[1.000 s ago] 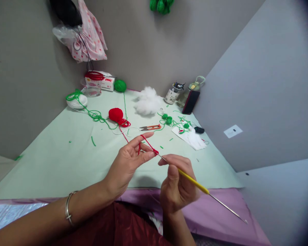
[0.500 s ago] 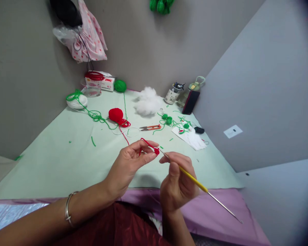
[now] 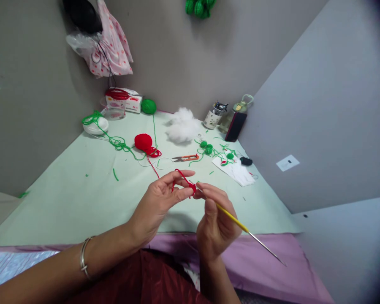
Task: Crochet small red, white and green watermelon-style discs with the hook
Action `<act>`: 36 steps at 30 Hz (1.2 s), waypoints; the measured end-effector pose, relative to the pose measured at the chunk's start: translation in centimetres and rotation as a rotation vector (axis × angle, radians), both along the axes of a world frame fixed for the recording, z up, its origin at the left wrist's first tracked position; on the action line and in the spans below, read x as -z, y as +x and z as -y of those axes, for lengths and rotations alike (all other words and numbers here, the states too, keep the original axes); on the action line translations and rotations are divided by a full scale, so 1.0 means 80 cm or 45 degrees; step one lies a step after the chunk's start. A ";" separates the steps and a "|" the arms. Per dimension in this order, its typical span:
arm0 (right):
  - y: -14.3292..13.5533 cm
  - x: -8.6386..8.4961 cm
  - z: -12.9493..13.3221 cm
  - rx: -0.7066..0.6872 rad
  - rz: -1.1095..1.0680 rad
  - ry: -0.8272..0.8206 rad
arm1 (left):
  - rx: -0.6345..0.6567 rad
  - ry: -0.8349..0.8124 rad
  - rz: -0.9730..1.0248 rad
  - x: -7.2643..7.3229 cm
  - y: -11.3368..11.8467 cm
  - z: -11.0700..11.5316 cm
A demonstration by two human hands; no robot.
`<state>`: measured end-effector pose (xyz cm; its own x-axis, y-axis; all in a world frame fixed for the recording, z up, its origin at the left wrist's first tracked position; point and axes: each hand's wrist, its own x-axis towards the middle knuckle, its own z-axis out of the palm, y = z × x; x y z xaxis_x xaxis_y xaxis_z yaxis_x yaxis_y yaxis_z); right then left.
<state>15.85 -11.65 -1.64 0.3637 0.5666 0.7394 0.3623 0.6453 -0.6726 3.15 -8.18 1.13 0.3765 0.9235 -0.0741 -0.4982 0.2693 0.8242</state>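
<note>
My left hand [image 3: 158,202] pinches a small red crochet piece [image 3: 192,189] between thumb and fingers, with red yarn [image 3: 181,174] looped over the raised index finger. In my right hand [image 3: 217,219] is a crochet hook [image 3: 232,217] with a yellow handle, held like a pen. Its front tip meets the red piece, though the exact stitch is too small to make out. The hook's bare metal rear end points down to the right. From the red yarn ball [image 3: 143,142] a strand runs toward my left hand.
Thread snips [image 3: 185,158] lie beyond my hands. Behind them sits white stuffing [image 3: 182,126]. Small green crocheted balls [image 3: 208,149] and a white paper [image 3: 236,171] are at right, near a phone [image 3: 236,126] leaning on a bottle. Green yarn [image 3: 118,143] tangles at left.
My right hand and the hook have shifted slightly left, bringing the tip into the red piece. The red piece has turned a little in my left fingers.
</note>
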 end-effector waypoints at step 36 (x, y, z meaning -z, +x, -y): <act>0.011 0.002 0.002 -0.061 0.120 0.058 | -0.066 0.184 -0.128 -0.001 -0.006 -0.010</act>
<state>16.74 -11.78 -1.77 0.2647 0.5467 0.7944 0.3901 0.6927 -0.6067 2.69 -7.34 1.18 0.3257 0.9451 0.0261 -0.4216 0.1205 0.8987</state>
